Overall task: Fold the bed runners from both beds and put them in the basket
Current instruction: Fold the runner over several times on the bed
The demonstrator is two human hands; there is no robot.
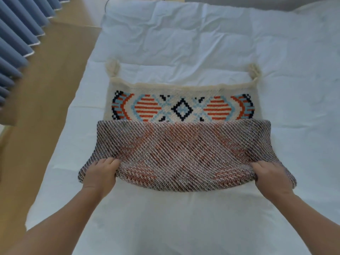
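Blue curtains hung at the upper left, above a wooden floor. On the white bed, the knitted bed runner lay in the centre, its near part folded over. The left hand and right hand grasped the lower edge; their fingers were partly hidden under the cloth.

No text, label, brand, number or sign could be read anywhere in the view.
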